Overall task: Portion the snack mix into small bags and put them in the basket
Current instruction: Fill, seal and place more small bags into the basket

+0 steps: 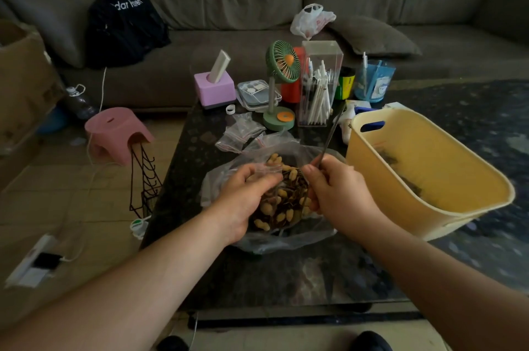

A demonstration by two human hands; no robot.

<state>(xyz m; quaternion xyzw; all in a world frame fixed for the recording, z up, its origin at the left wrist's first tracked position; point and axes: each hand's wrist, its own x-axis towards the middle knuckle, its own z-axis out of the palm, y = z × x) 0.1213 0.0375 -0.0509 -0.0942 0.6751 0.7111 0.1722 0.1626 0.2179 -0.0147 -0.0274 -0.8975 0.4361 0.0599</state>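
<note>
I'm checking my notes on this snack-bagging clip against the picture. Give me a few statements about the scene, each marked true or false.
1. The yellow basket stands to the right of the snack mix. True.
2. The right hand holds nothing. False: it grips a pair of long metal tongs.
3. The left hand holds a small clear bag over the mix. True.
4. The green desk fan lies in the basket. False: it stands upright on the dark table, behind the mix.
5. Spare small bags lie on the table beyond the big bag of mix. True.
</note>
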